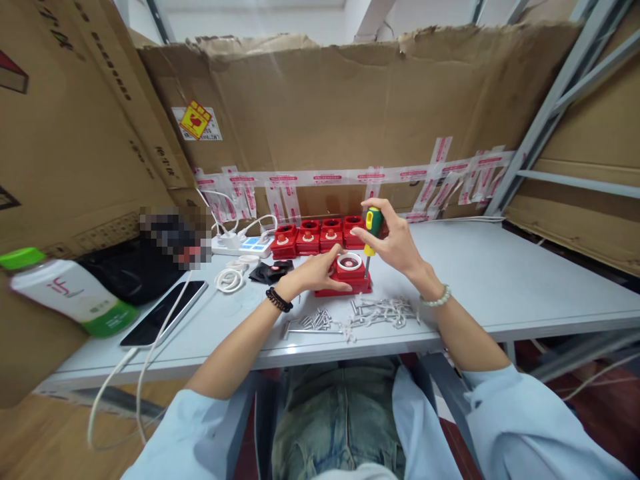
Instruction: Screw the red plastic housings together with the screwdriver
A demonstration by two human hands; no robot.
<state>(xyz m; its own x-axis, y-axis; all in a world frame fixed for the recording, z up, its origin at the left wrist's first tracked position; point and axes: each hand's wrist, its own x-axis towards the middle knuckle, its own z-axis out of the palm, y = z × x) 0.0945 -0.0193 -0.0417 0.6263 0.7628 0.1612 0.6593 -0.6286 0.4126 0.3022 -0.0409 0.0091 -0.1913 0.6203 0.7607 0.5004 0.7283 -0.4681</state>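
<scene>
A red box-shaped device (333, 285) with a white ring on its top lies on the table in front of me. My left hand (320, 270) grips it from the left side, thumb toward the front and fingers over the back. In my right hand (393, 237) is a green and yellow screwdriver (371, 233), held upright by the handle. Its shaft points down at the right front corner of the red device; whether the tip sits in a screw is too small to tell. Several loose screws (320, 320) and a thin metal rod (315, 331) lie just in front.
Several similar red devices (309, 238) stand in a row behind. A pile of metal parts with white strings (385, 311) lies front right. To the left are a power strip (245, 247), a coiled white cable (230, 280), a phone (165, 313) and a bottle (70, 293). Cardboard (320, 107) walls the back.
</scene>
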